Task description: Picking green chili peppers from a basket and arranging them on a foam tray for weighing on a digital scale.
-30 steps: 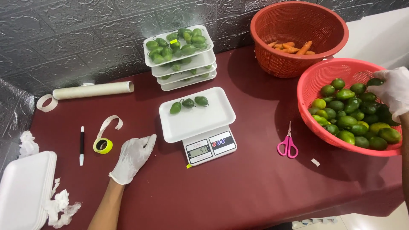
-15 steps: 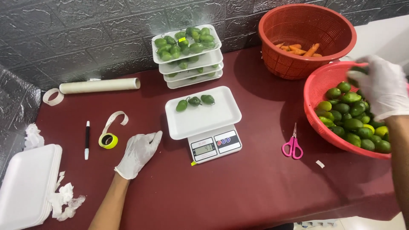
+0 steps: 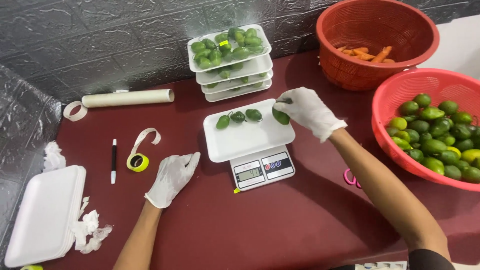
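A white foam tray [image 3: 240, 142] sits on a small digital scale [image 3: 262, 170] in the middle of the dark red table. Three green fruits [image 3: 238, 118] lie along the tray's far edge. My right hand [image 3: 310, 111], in a white glove, holds another green fruit [image 3: 280, 116] by its stem just above the tray's right corner. My left hand [image 3: 172, 177], also gloved, rests flat on the table left of the scale, holding nothing.
A red basket of green fruits [image 3: 434, 135] stands at the right, a red basket with carrots [image 3: 375, 40] behind it. Stacked filled trays [image 3: 231, 62] sit at the back. Left: spare foam trays [image 3: 42, 212], tape roll [image 3: 137, 161], pen [image 3: 113, 161], cardboard tube [image 3: 127, 98]. Pink scissors [image 3: 350, 177] lie under my right arm.
My right hand has left the green-fruit basket and moved left to the tray on the scale, carrying one green fruit. The left hand stayed in place.
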